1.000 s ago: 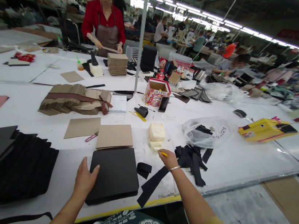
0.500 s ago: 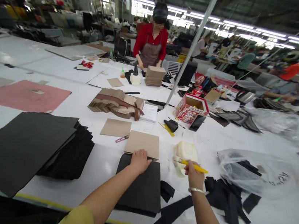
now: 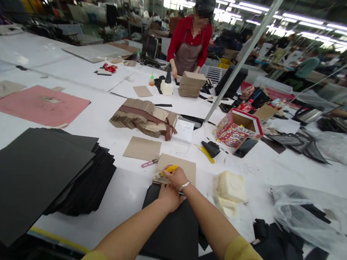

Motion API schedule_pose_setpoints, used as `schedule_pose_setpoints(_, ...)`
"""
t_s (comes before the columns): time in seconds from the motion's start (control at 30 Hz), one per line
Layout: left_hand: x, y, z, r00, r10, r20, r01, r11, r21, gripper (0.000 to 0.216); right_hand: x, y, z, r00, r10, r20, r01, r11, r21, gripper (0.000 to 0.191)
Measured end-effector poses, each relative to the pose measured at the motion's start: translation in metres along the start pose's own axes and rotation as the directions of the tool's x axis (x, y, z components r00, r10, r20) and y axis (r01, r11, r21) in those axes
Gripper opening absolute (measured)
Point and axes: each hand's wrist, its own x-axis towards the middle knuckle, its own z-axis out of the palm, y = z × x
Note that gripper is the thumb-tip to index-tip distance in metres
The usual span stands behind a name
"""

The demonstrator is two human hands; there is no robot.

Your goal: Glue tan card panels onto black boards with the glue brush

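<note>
My right hand (image 3: 176, 177) grips a yellow-handled brush (image 3: 170, 169), its pale bristle end low over the beige cardboard (image 3: 182, 161). Just below it, my left hand (image 3: 169, 197) lies flat with fingers stretched where the cardboard meets the black sheets (image 3: 171, 232); some fingertips are hidden by my right hand. These black sheets are stacked right in front of me. To the right stands a cream, glue-smeared plastic container (image 3: 231, 186). A pair of pink-handled snips (image 3: 149, 163) lies beyond the cardboard, near a single beige board (image 3: 142, 148).
A tall stack of black sheets (image 3: 70, 173) stands at left. Tied beige boards (image 3: 143, 117), a red patterned box (image 3: 237, 128) and a slanted metal pole (image 3: 246, 52) are ahead. A clear plastic bag (image 3: 318, 209) and black scraps (image 3: 275, 236) lie right. A co-worker (image 3: 191, 38) stands across.
My right hand has carried the brush left from the cream container to over the cardboard, beside my left hand. My left hand stays at the cardboard's near edge. The view has shifted slightly.
</note>
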Motion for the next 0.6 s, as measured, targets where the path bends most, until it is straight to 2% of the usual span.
schedule_pose_setpoints(0.13,-0.001,0.001,-0.001,1.0,-0.013,-0.021,0.014,0.999,0.03,0.057,0.034,0.009,-0.007,0.992,0.054,-0.111,-0.063,0.995,-0.078,0.024)
schedule_pose_setpoints(0.3,0.0,0.001,-0.001,1.0,-0.013,-0.003,0.014,0.999,0.038,0.055,0.058,0.017,-0.017,0.944,0.18,-0.278,-0.228,0.961,-0.154,0.027)
schedule_pose_setpoints(0.4,0.001,0.0,0.0,1.0,-0.01,0.01,0.01,0.999,0.038,0.056,0.048,0.032,-0.04,0.911,0.226,-0.345,-0.318,0.918,-0.238,0.028)
schedule_pose_setpoints(0.6,0.007,0.001,0.0,1.0,-0.014,-0.001,0.014,0.999,0.039,0.053,0.003,0.067,-0.11,0.846,0.256,-0.467,-0.456,0.802,-0.385,0.031)
